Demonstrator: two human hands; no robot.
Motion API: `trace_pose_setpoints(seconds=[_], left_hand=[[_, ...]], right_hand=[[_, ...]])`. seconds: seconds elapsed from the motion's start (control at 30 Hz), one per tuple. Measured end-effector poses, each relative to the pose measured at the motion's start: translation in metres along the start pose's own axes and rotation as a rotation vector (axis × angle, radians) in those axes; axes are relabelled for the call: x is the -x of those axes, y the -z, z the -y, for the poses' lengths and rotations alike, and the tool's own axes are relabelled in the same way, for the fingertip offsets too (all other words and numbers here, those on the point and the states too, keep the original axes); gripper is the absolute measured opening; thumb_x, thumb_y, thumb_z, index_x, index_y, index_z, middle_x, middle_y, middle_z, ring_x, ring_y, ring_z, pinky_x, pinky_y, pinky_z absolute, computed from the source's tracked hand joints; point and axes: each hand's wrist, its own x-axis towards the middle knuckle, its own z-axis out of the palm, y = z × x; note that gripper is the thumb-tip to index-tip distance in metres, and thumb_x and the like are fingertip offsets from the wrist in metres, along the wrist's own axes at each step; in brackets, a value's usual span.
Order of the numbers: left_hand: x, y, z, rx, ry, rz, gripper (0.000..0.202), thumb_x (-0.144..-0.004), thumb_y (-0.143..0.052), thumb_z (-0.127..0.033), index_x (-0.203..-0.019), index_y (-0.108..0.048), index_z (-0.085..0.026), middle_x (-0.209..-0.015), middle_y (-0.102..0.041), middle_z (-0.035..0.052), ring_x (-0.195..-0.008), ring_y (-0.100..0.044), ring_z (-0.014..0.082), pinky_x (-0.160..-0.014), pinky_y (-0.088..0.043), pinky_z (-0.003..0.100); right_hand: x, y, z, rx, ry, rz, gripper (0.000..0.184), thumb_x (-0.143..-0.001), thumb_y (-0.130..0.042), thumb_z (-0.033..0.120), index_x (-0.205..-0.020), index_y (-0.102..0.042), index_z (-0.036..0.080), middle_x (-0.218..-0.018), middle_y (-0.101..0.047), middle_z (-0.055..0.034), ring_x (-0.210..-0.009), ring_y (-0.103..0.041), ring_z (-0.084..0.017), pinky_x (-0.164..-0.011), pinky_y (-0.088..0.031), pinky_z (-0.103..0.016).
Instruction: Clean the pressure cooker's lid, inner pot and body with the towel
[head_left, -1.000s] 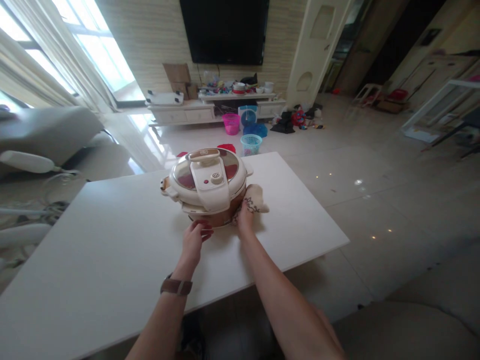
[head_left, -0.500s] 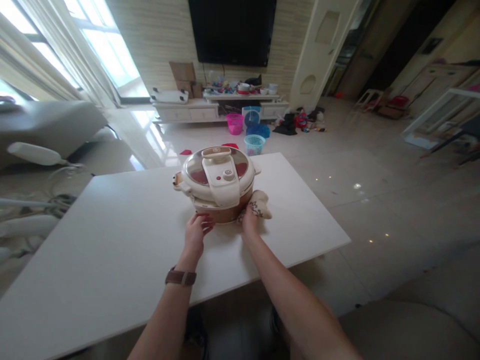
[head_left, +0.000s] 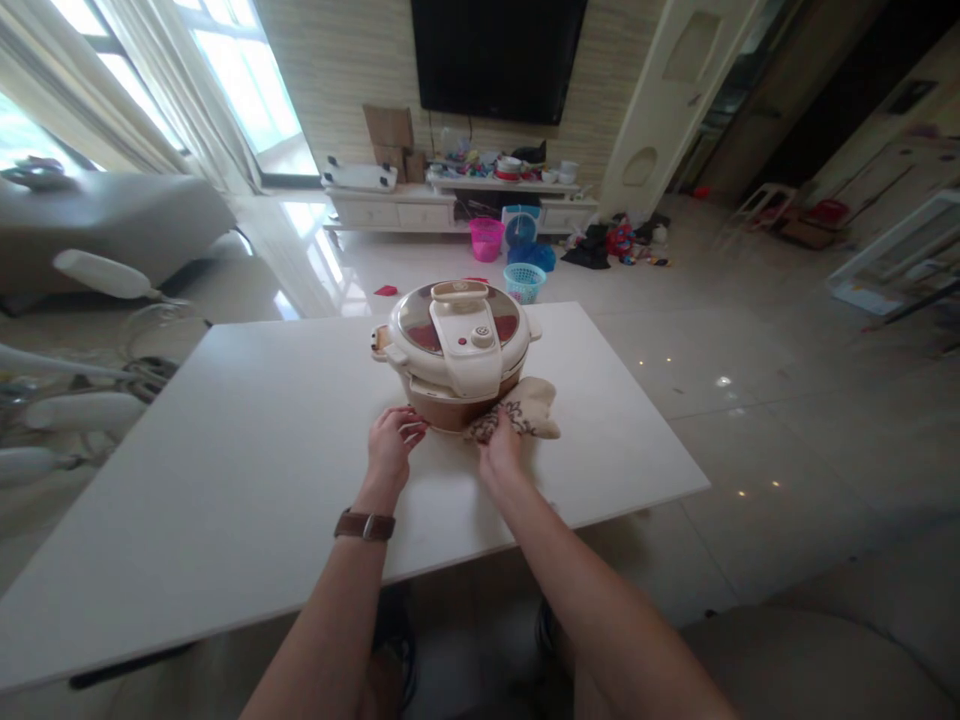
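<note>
A cream and brown pressure cooker (head_left: 456, 345) with a locked lid stands on the white table (head_left: 225, 450). My left hand (head_left: 394, 442) rests at its lower front edge, fingers curled against the base. My right hand (head_left: 501, 445) presses a beige patterned cloth (head_left: 525, 410) that lies bunched against the cooker's right side on the table. A brown watch strap (head_left: 364, 524) sits on my left wrist.
Beyond the table lie a shiny tiled floor, a pink basket (head_left: 485, 238), a light-blue basket (head_left: 523, 282) and a low TV cabinet (head_left: 450, 205) under a wall television. A grey sofa (head_left: 112, 225) stands left. A pale seat (head_left: 825, 660) is at bottom right.
The cloth has spread out wider beside the cooker under my right hand. My left hand has stayed at the cooker's base. The camera has shifted, moving the scene rightward.
</note>
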Motion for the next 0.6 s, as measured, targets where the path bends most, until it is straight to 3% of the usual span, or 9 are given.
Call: trace_pose_setpoints(seconds=[0.07,0.2,0.37,0.47,0.6], left_hand=[[0.001,0.000,-0.002,0.020,0.013,-0.009,0.020,-0.063,-0.065,-0.024,-0.082,-0.064,-0.019,-0.072,-0.066,-0.0002,-0.064,-0.062,0.0134,-0.070,-0.050,0.028],[0.008,0.003,-0.004,0.041,0.020,-0.011,0.018,-0.064,-0.064,-0.025,-0.081,-0.064,-0.019,-0.072,-0.066,0.0000,-0.063,-0.062,0.0134,-0.070,-0.050,0.029],[0.010,0.008,-0.006,0.043,0.001,0.010,0.021,-0.064,-0.065,-0.027,-0.083,-0.064,-0.019,-0.072,-0.067,-0.0002,-0.064,-0.063,0.0134,-0.070,-0.050,0.029],[0.008,0.008,-0.007,0.086,0.002,0.016,0.021,-0.068,-0.063,-0.029,-0.086,-0.063,-0.019,-0.075,-0.067,0.0006,-0.063,-0.063,0.0133,-0.071,-0.051,0.030],[0.008,0.003,-0.010,0.160,-0.013,0.040,0.027,-0.071,-0.064,-0.030,-0.095,-0.065,-0.018,-0.087,-0.070,0.0027,-0.066,-0.066,0.0136,-0.072,-0.051,0.031]], right_hand=[[0.010,-0.004,0.003,-0.057,-0.034,-0.059,0.033,-0.088,-0.068,0.041,-0.113,-0.069,0.021,-0.106,-0.081,-0.0065,-0.095,-0.077,-0.020,-0.070,-0.063,-0.030],[0.001,-0.009,0.032,0.033,-0.024,-0.155,0.030,-0.086,-0.068,0.037,-0.108,-0.071,0.018,-0.100,-0.080,-0.0051,-0.092,-0.075,-0.018,-0.072,-0.062,-0.027],[0.010,-0.005,0.037,0.043,-0.055,-0.054,0.028,-0.087,-0.066,0.036,-0.110,-0.069,0.020,-0.108,-0.079,-0.0038,-0.095,-0.074,-0.016,-0.073,-0.061,-0.025],[0.022,-0.003,0.042,0.005,0.032,0.018,0.035,-0.085,-0.067,0.040,-0.114,-0.068,0.022,-0.115,-0.078,-0.0032,-0.100,-0.074,-0.017,-0.074,-0.063,-0.027],[0.028,-0.009,0.062,-0.018,0.147,-0.012,0.041,-0.082,-0.068,0.038,-0.120,-0.068,0.023,-0.121,-0.077,-0.0021,-0.105,-0.074,-0.016,-0.074,-0.063,-0.025]])
